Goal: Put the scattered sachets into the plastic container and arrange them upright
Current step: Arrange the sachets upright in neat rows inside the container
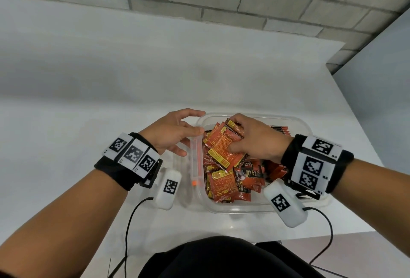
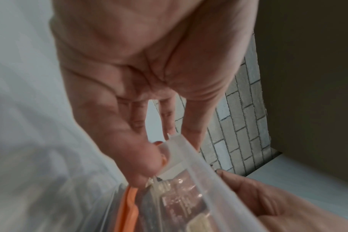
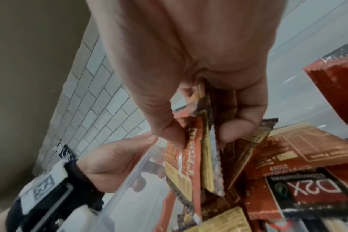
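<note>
A clear plastic container [image 1: 244, 210] stands on the white table, filled with orange-red sachets [image 1: 224, 184] lying jumbled. A few sachets [image 1: 280, 128] stand on edge along its far right side. My right hand [image 1: 235, 142] is inside the container and grips a bundle of sachets [image 1: 221, 144] between thumb and fingers; in the right wrist view my right hand [image 3: 199, 136] holds that bundle [image 3: 193, 157] edge-on over a black D2X sachet [image 3: 308, 188]. My left hand [image 1: 197, 122] is at the container's left rim [image 2: 199, 172], thumb [image 2: 147, 163] touching it, fingers straight.
An orange latch [image 1: 194, 182] runs along the container's left side. The white table [image 1: 111, 78] stretches left and back to a brick wall [image 1: 221, 0]. Its right edge [image 1: 355, 111] lies close to the container. Cables [image 1: 133, 222] trail from both wrists toward my dark lap.
</note>
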`<control>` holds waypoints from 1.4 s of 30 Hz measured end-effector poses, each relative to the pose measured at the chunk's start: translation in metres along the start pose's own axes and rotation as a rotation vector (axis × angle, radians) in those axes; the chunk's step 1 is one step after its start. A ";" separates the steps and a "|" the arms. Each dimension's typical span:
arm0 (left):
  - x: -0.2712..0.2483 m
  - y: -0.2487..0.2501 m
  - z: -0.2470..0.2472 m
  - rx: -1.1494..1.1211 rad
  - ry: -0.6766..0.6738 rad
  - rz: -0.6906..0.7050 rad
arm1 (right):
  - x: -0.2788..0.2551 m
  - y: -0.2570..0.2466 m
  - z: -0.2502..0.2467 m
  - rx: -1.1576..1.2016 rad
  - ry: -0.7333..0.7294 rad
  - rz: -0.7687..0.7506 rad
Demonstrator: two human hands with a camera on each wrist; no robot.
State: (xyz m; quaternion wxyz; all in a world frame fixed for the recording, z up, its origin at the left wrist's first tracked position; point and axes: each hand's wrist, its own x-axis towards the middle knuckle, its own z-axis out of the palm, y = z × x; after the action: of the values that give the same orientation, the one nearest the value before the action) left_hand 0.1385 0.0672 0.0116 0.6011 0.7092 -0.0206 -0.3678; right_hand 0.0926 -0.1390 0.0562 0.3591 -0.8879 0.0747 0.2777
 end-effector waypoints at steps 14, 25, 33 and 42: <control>-0.025 0.063 0.051 -0.184 -0.250 0.256 | -0.061 0.005 -0.059 0.295 -0.046 -0.336; -0.002 0.060 0.105 -0.439 -0.548 -0.005 | -0.072 0.031 -0.055 0.210 0.322 -0.370; -0.003 0.054 0.119 -0.552 -0.370 0.060 | -0.075 0.054 -0.038 0.441 0.439 -0.230; 0.001 0.048 0.118 -0.632 -0.311 0.059 | -0.072 0.069 -0.041 0.857 0.355 -0.132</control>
State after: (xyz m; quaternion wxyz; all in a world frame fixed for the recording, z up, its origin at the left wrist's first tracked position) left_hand 0.0946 -0.0456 0.0519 0.7910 0.4228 -0.0176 -0.4419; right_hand 0.0277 -0.2226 0.0784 0.6921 -0.6960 0.1864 0.0422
